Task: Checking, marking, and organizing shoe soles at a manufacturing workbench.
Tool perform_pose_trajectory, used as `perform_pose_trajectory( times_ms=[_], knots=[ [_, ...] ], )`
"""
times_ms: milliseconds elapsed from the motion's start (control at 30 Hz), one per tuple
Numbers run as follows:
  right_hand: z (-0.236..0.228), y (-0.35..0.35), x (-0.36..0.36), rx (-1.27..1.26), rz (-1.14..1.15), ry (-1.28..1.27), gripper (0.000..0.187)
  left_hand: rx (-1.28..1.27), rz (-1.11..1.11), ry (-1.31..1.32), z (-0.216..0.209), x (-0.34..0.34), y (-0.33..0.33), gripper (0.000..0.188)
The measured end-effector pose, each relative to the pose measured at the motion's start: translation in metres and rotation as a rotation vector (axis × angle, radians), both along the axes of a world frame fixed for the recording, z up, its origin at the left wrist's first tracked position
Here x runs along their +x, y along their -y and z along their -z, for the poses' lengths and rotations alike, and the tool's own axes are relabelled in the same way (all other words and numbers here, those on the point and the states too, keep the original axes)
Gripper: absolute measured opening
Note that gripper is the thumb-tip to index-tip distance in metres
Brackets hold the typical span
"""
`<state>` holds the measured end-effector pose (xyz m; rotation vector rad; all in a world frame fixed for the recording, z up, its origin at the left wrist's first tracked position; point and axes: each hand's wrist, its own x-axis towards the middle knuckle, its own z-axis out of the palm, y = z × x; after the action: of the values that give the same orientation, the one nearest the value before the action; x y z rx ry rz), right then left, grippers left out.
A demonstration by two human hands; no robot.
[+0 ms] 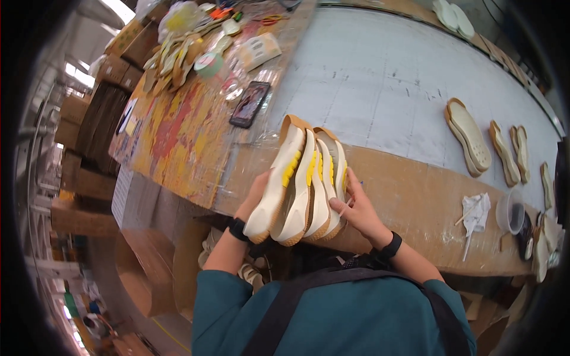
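Between my two hands stands a row of several shoe soles (284, 172), pressed side by side and tilted on their long edges over the front edge of the table. They are cream with tan bottoms and yellow patches along the sides. My left hand (256, 193) bears on the leftmost sole, its fingers hidden behind it. On the other end, my right hand (361, 212) grips the rightmost soles, thumb at the near side and fingers along the outer side. A dark band circles each wrist.
A phone (250, 104), a tape roll (208, 64) and a pile of soles (172, 62) lie on the paint-stained board at left. Loose soles (469, 139), crumpled tissue (475, 212) and a plastic tub (509, 212) are at right. Cardboard boxes (142, 267) stand lower left.
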<state>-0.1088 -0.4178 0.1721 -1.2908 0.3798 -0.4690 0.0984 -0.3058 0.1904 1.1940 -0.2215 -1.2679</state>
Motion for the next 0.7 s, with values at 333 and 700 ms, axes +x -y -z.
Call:
perform_pose_trajectory(
  times_ms=[333,700],
  knots=[
    [-0.034,0.004,0.023,0.035,-0.071,-0.194,0.06,-0.134,-0.772,-0.276,0.127,-0.052,-0.1,0.039],
    [-0.095,-0.036,0.108,-0.137,-0.658,-0.007,0.08,-0.227,-1.774,-0.539,0.237,-0.035,-0.119,0.042]
  ],
)
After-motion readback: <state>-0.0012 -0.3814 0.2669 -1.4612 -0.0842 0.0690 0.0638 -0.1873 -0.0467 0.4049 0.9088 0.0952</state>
